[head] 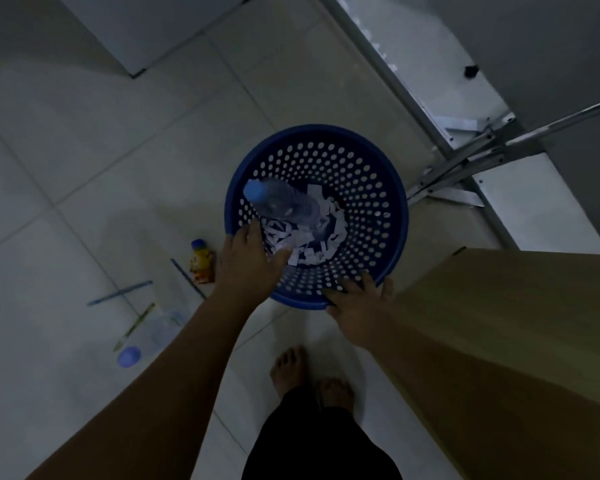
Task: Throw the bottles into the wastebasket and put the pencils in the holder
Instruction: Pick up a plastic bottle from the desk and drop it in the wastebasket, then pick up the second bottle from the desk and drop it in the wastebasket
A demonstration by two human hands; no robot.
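Observation:
A blue perforated wastebasket point(371, 188) stands on the tiled floor, with shredded paper in its bottom. A clear bottle point(284, 202) with a blue cap leans inside it, apart from my fingers. My left hand point(248, 261) hovers over the basket's near-left rim, fingers apart and holding nothing. My right hand point(357, 304) rests on the near rim, fingers spread. On the floor to the left lie a small orange bottle point(202, 263), a clear bottle point(153, 336) with a blue cap, and three pencils: a dark one point(187, 278), a blue one point(120, 293) and a yellow-green one point(134, 326). No holder is in view.
A wooden desk top point(520, 323) fills the right side, close to the basket. A metal folding frame point(471, 157) stands behind the basket at the right. My bare feet point(309, 375) are just behind the basket. A white cabinet corner point(132, 46) sits at the top left.

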